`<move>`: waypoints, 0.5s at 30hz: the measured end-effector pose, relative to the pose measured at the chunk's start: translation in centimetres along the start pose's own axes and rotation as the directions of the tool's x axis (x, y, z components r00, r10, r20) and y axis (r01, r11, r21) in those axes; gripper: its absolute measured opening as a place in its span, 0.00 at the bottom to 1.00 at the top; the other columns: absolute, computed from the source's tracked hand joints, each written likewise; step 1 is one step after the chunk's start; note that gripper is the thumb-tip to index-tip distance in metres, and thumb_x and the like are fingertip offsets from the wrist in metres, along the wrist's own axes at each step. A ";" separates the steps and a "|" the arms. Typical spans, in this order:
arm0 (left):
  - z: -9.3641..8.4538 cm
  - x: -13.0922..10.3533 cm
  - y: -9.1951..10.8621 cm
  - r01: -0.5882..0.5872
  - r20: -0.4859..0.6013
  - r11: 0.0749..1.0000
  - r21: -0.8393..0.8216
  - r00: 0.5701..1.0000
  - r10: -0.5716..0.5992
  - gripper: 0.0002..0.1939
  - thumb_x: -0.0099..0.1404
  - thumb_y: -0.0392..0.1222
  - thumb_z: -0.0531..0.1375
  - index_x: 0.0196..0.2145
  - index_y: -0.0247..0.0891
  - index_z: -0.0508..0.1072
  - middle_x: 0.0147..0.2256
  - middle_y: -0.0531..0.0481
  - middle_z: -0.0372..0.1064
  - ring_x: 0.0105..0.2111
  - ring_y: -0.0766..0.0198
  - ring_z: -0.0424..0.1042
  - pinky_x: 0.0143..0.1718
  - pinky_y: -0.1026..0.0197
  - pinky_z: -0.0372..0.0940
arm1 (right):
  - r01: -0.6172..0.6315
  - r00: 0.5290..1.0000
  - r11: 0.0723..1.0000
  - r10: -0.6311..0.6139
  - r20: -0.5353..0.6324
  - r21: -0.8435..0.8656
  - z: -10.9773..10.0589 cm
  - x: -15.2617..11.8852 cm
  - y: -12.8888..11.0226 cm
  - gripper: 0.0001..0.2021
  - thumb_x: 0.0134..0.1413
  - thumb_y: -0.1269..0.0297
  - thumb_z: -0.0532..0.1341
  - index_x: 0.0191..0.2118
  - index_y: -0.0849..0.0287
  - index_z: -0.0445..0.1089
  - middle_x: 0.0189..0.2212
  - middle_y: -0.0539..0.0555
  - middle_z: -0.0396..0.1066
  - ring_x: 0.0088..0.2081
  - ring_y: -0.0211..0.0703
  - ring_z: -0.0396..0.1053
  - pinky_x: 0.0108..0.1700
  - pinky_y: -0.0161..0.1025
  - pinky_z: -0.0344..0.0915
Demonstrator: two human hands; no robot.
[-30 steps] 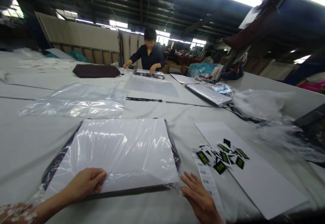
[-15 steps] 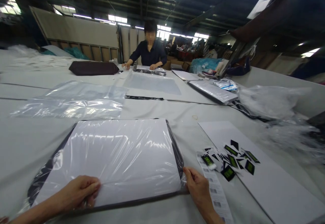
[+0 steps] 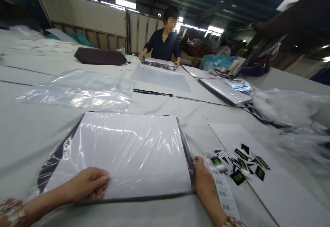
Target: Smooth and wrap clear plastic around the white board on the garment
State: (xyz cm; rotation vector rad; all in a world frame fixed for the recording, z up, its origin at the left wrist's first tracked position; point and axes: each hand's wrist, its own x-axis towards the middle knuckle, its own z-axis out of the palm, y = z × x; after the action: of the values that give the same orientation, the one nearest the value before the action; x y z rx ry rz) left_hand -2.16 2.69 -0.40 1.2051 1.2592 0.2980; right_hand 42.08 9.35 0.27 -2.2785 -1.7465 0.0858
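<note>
A clear plastic bag (image 3: pixel 134 151) lies flat in front of me, with a white sheet and a dark, rounded-edged item inside. My left hand (image 3: pixel 96 183) is closed in a pinch on the bag's film near its front edge, left of the middle. At the bag's right edge, my right hand (image 3: pixel 205 179) grips the side with the thumb upward; its other fingers are mostly hidden. Beside that hand lies a strip of printed labels (image 3: pixel 224 192). Several black tags with green lettering (image 3: pixel 242 165) are piled just beyond it.
A large white board (image 3: pixel 278 189) lies under the tags. Flat clear bags (image 3: pixel 77 91) and a black strip (image 3: pixel 152 92) lie farther back. At right are another wrapped package (image 3: pixel 227 91) and crumpled plastic (image 3: pixel 288 106). Across the table, a person (image 3: pixel 163 45) handles a package near a dark brown case (image 3: pixel 100 56).
My right hand has shifted from pinching the bag's corner to lying along its right side. My left hand keeps its pinch. The person opposite has turned their head and moved their hands to the package's ends.
</note>
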 end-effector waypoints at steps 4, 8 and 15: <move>-0.2 -0.6 1.7 -0.018 0.006 1.000 0.012 1.000 0.018 0.27 0.61 0.67 0.53 0.26 0.37 0.68 0.24 0.50 0.72 0.21 0.65 0.65 0.25 0.64 0.61 | -0.099 0.981 0.991 0.112 -0.159 0.088 -3.4 1.4 -2.3 0.21 0.64 0.64 0.47 0.57 0.72 0.58 0.25 0.57 0.69 0.26 0.52 0.69 0.29 0.44 0.60; -0.9 -0.6 2.3 -0.014 0.004 1.000 -0.017 1.000 0.014 0.22 0.60 0.62 0.56 0.26 0.38 0.70 0.24 0.50 0.73 0.23 0.63 0.70 0.27 0.64 0.64 | 0.460 0.887 0.769 -0.371 -0.276 0.444 -4.1 -1.5 -10.8 0.19 0.59 0.52 0.57 0.51 0.57 0.64 0.30 0.52 0.71 0.28 0.44 0.71 0.34 0.40 0.67; -2.5 -1.7 2.8 -0.105 0.041 0.993 -0.044 0.993 0.107 0.15 0.62 0.54 0.58 0.29 0.39 0.70 0.23 0.51 0.71 0.22 0.63 0.70 0.27 0.62 0.66 | 0.918 0.229 0.117 -0.937 -0.265 0.379 4.0 -9.7 -25.0 0.25 0.33 0.56 0.74 0.36 0.55 0.62 0.29 0.50 0.72 0.28 0.46 0.70 0.28 0.39 0.64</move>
State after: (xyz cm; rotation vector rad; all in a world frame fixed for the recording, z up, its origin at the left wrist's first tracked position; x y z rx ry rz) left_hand -3.68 3.89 3.17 1.2382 1.1483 0.3729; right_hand 15.09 6.74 1.49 -0.4813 -2.4863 0.2592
